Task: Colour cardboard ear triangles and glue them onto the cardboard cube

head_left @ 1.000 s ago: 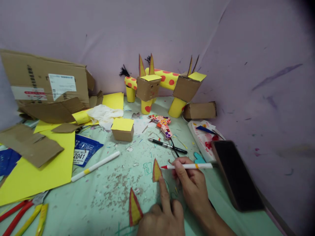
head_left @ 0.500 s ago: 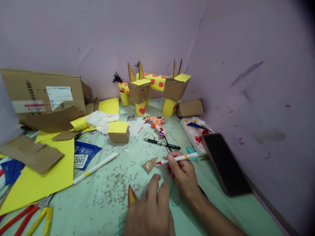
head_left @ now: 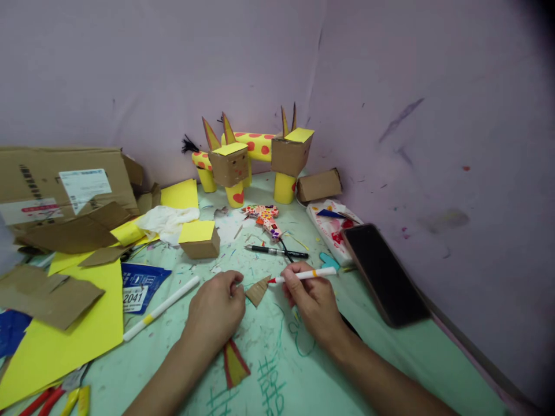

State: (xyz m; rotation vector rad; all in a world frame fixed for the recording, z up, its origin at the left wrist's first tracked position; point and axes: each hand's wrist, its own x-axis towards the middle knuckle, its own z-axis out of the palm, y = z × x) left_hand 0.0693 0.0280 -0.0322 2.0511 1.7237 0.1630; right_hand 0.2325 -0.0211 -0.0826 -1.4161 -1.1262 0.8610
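Note:
My right hand (head_left: 312, 297) is closed round a white felt-tip pen (head_left: 318, 273) with a red tip and a yellow band. The pen's tip meets the upper point of a small brown cardboard triangle (head_left: 258, 292) lying on the green tabletop (head_left: 329, 375). Just left of the triangle rests my left hand (head_left: 219, 306), fingers bent, index finger and thumb apart, nothing seen between them. Below the left wrist lies a yellow triangular piece (head_left: 235, 367) with red edges, partly covered by that hand.
A white marker (head_left: 161, 308) and a small yellow-topped box (head_left: 199, 240) lie to the left. Behind are a black pen (head_left: 276, 252), a patterned glue gun (head_left: 265, 218) and two cardboard animals (head_left: 229, 164). A phone (head_left: 385, 274) leans at right; pliers (head_left: 73, 381) lie front left.
My left hand has moved from the front of the table up and left to beside the cardboard triangle, uncovering the red-edged piece. My right hand keeps the pen at the triangle. The view has shifted right.

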